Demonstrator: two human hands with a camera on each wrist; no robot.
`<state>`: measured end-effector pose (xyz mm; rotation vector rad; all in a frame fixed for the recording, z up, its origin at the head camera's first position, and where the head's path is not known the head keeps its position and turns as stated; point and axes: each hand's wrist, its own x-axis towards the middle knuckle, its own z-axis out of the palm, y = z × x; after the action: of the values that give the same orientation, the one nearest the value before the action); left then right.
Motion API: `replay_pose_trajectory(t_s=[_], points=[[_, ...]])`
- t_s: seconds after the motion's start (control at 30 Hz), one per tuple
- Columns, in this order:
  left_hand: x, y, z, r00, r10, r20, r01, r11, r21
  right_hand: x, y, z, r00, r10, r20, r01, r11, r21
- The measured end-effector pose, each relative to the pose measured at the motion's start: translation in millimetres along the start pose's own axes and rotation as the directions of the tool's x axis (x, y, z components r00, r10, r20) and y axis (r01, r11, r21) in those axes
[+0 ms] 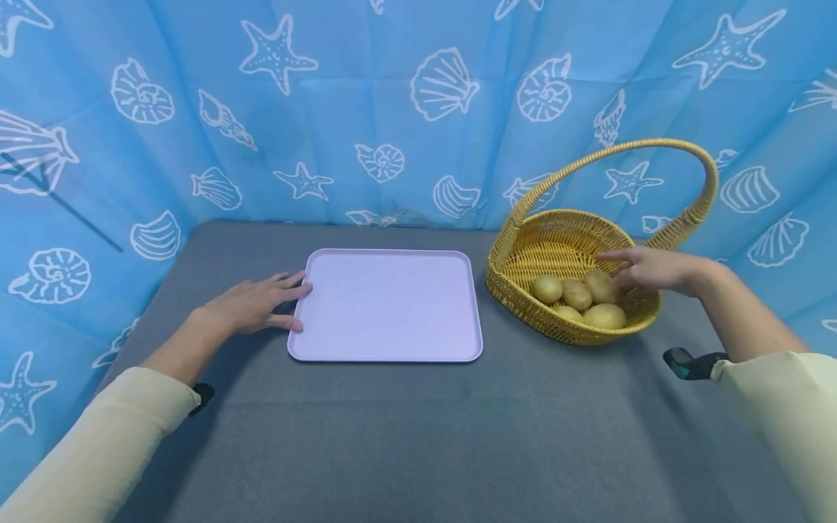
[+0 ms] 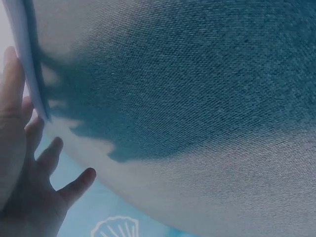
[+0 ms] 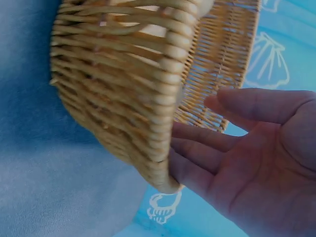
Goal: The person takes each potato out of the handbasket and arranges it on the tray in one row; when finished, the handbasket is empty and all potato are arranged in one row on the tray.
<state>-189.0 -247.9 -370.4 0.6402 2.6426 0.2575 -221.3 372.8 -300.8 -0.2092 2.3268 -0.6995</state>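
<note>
Potatoes (image 1: 577, 295) in basket (image 1: 526, 311), six o'clock: likely firm, weighty; grasp round middle. Right hand (image 1: 647, 269), three o'clock: relaxed, ungripping. Left hand (image 1: 258, 302), tray's (image 1: 386, 305) nine o'clock: outstretched.

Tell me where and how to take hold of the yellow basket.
Grip the basket at the top of its handle, probably coming from above: it arches high and slender over the potatoes, its crest clear of the right hand lower down.

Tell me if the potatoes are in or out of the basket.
In: the head view shows five potatoes lying inside the basket, none on the tray.
</note>
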Motion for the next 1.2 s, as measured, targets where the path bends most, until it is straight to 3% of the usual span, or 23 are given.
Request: replay_pose_trajectory(t_s=[0.23,0.57,1.2], points=[[-0.4,-2.1,0.4,1.000,-0.020,0.001,0.020,1.000,0.005,10.0,1.5,-12.2,0.990,0.042,0.135,-0.065,0.983,0.170],[1.9,0.7,2.3,1.000,-0.005,-0.004,0.005,1.000,0.017,23.8,14.6,-3.9,0.971,0.111,0.212,-0.182,0.918,0.352],[1.3,-2.2,2.5,1.000,0.000,-0.012,0.000,1.000,0.011,27.9,2.0,-5.8,0.971,0.147,0.191,-0.182,0.966,0.185]])
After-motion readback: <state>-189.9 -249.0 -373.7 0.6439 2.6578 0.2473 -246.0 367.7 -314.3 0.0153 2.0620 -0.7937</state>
